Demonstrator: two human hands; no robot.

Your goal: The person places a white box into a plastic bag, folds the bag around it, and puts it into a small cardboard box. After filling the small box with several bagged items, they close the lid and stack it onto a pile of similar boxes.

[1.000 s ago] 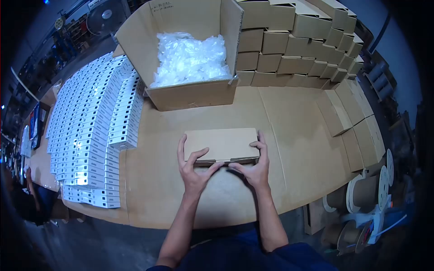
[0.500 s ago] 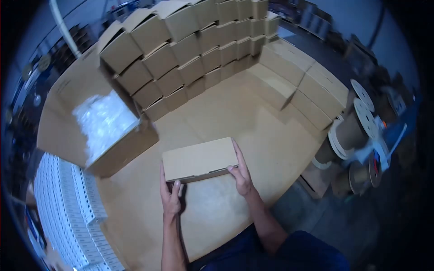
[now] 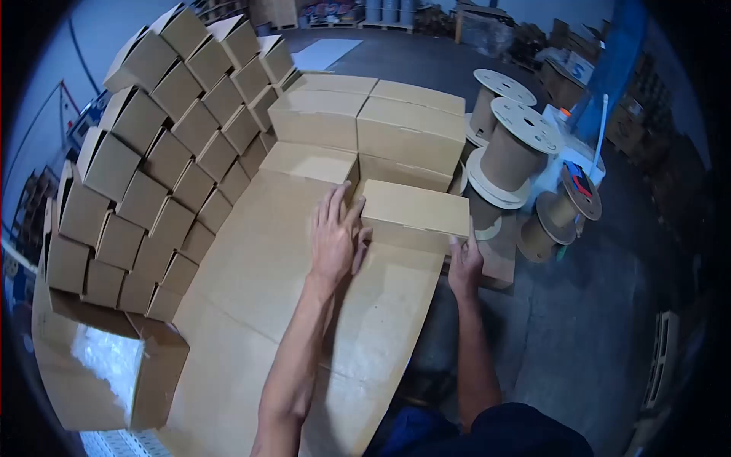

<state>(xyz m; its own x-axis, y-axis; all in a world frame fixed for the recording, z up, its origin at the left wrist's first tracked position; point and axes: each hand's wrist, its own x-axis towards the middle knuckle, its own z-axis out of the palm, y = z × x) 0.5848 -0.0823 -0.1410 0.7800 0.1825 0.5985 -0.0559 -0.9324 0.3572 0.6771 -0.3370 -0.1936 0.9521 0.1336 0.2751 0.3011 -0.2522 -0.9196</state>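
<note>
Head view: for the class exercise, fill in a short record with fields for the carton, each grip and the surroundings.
Carton: lid closed
Left grip: at the carton's left end; contact unclear
Right grip: on the carton's near right corner
Behind carton: closed boxes
Far left: stacked boxes
Lower left: open box holding clear plastic
Right: reels

- A tan tabletop point(image 3: 244, 259) spread before you.
- Far end held stacked closed cartons point(image 3: 411, 133).
- Left side: half-open cartons point(image 3: 171, 160) rose in tiers.
- Near left: a large open box point(image 3: 161, 381) sat, white boxes point(image 3: 122, 443) just beside it.
</note>
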